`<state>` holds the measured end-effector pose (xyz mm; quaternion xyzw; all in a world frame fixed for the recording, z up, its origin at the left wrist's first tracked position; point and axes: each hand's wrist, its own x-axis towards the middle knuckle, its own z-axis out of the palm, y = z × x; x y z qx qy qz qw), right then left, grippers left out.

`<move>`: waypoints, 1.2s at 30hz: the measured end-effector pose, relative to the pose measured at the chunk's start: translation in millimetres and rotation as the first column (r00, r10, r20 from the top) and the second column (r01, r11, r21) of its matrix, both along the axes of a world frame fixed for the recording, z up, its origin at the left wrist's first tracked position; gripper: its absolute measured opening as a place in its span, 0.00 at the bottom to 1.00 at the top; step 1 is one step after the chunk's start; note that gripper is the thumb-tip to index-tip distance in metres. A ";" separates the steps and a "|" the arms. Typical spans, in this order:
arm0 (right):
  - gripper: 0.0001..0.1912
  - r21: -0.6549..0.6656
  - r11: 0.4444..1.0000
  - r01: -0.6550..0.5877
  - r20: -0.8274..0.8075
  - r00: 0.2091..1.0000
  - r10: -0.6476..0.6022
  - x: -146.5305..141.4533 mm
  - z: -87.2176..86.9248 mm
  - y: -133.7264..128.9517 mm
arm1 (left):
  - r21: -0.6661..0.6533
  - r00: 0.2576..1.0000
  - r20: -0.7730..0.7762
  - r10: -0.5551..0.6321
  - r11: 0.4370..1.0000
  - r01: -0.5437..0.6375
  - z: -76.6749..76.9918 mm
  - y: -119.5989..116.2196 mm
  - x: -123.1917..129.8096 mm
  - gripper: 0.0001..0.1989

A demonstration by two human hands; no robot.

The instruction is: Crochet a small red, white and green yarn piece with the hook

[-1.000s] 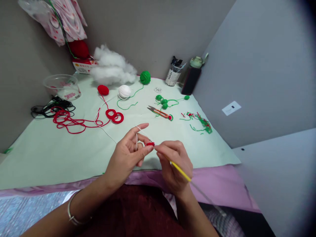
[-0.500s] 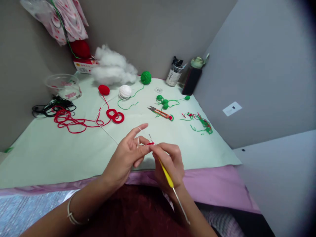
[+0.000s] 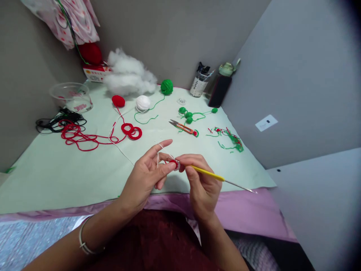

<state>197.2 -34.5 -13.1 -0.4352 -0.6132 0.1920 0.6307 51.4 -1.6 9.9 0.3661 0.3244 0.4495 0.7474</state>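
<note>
My left hand (image 3: 145, 177) pinches a small red and white crocheted piece (image 3: 175, 164) between thumb and fingers, its index finger raised with white yarn looped round it. In my right hand (image 3: 203, 180) is a yellow-handled crochet hook (image 3: 208, 173), held like a pen, its rear metal end pointing right. The hook's working tip meets the piece and is mostly hidden by fingers. White yarn runs from my left hand back toward a white ball (image 3: 143, 103).
Orange snips (image 3: 183, 127) lie beyond my hands. Around them are red rings (image 3: 135, 133), tangled red yarn (image 3: 81, 137), green crocheted bits (image 3: 188, 115), yarn scraps (image 3: 235, 141), a green ball (image 3: 166, 87), white stuffing (image 3: 126, 73), a clear tub (image 3: 72, 98) and a dark bottle (image 3: 220, 88).
My right hand has moved slightly right and turned, swinging the hook from steeply slanted to nearly level. The crocheted piece now shows more of its red and white face.
</note>
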 end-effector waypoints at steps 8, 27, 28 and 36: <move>0.13 0.026 0.997 0.076 -0.039 0.996 -0.075 8.6 0.5 2.5 | -0.227 0.981 0.175 -0.085 0.966 0.124 1.2 9.4 -1.7 0.19; 0.11 -0.114 0.962 -0.249 -0.484 0.859 0.165 9.7 4.6 6.5 | -0.012 0.998 0.035 -0.061 0.998 0.061 -1.5 3.7 -2.9 0.14; 0.11 -0.114 0.965 -0.236 -0.453 0.877 0.161 10.3 4.3 5.1 | 0.001 0.998 0.023 -0.054 0.999 0.054 -1.7 3.5 -3.2 0.13; 0.13 0.102 0.995 0.015 0.193 0.981 -0.034 11.1 4.3 -6.4 | 0.108 1.000 -0.022 0.014 0.994 -0.011 -10.1 3.5 -1.6 0.18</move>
